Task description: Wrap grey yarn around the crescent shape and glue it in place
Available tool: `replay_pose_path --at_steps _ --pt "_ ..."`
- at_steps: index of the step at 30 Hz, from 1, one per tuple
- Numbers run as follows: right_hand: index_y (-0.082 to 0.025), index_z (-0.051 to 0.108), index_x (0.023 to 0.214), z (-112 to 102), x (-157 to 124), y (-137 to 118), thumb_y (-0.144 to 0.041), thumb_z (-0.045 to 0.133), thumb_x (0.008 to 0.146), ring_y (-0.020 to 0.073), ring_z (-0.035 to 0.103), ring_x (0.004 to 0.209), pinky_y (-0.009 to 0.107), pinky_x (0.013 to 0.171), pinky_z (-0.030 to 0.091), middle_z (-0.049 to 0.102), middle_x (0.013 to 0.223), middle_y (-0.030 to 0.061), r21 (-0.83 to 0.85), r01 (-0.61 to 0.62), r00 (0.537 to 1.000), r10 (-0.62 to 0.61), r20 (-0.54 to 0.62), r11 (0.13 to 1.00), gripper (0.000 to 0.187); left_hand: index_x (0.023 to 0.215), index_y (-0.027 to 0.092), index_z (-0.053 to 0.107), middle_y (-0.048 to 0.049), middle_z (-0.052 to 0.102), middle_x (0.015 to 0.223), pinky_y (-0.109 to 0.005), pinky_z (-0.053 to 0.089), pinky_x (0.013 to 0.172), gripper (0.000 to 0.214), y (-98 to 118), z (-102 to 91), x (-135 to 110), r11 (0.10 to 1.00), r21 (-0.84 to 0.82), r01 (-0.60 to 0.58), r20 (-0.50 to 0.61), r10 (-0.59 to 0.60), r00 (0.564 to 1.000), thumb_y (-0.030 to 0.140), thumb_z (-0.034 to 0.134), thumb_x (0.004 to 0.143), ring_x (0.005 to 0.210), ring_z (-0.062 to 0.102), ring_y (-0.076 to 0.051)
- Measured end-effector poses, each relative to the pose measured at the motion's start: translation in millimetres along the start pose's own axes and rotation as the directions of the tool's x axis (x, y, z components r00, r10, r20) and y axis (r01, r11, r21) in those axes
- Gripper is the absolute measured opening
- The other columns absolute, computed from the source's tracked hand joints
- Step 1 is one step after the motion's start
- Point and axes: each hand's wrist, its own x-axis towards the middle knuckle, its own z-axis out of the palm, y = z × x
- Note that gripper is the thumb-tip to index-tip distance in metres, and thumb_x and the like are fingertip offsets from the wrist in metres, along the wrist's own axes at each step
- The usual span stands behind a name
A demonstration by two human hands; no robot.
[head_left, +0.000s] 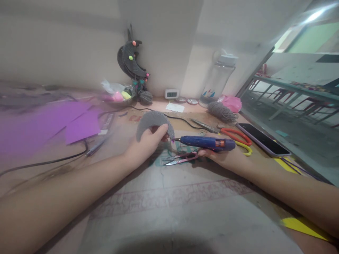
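My left hand (148,143) is closed on a grey crescent-shaped felt piece (152,121), held up above the table. My right hand (225,158) grips a blue hot glue gun (209,143) lying sideways, its nozzle pointing left and touching the right tip of the crescent. Pink thread snips (180,159) lie on the table just below the gun's nozzle.
Red-and-yellow-handled scissors (233,135), a phone (263,139), a grey yarn ball (221,112) and a clear bottle (219,79) lie to the right. Purple paper sheets (76,125), a bowl of scraps (118,97) and a finished dark crescent ornament (131,61) sit left and back. Black cables cross the table.
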Motion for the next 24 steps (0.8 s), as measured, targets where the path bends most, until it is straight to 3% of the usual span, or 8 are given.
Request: replay_pose_path --at_steps 8,19,24 --pt "-0.024 0.061 0.074 -0.6 -0.2 0.0 -0.046 0.067 0.080 0.0196 0.063 0.060 0.030 0.053 0.050 0.066 0.065 -0.0004 0.011 -0.039 0.999 0.039 0.000 0.999 0.023 0.062 0.025 0.062 -0.0021 0.072 0.075 -0.037 0.043 0.090 0.045 -0.3 0.4 0.7 0.997 -0.081 -0.017 0.040 0.020 0.999 0.062 0.047 0.082 0.084 0.065 -0.027" --pt "-0.024 0.058 0.072 1.3 0.4 1.7 -0.045 0.069 0.077 0.0206 0.064 0.062 0.031 0.054 0.053 0.065 0.064 -0.0005 -0.011 -0.048 0.997 0.047 -0.059 0.999 0.023 0.061 0.025 0.064 -0.0012 0.072 0.075 -0.036 0.043 0.090 0.047 -1.8 -0.8 1.4 0.998 -0.065 -0.021 0.036 0.024 0.999 0.064 0.047 0.081 0.081 0.066 -0.026" --pt "-0.025 0.064 0.078 1.8 0.7 1.7 -0.045 0.069 0.077 0.0233 0.068 0.070 0.033 0.061 0.056 0.070 0.073 0.0015 0.012 -0.055 0.996 0.056 -0.066 0.998 0.021 0.062 0.024 0.064 -0.0013 0.071 0.073 -0.035 0.045 0.085 0.043 1.7 0.4 0.8 0.991 -0.133 -0.002 0.044 0.007 0.999 0.060 0.049 0.081 0.079 0.065 -0.025"
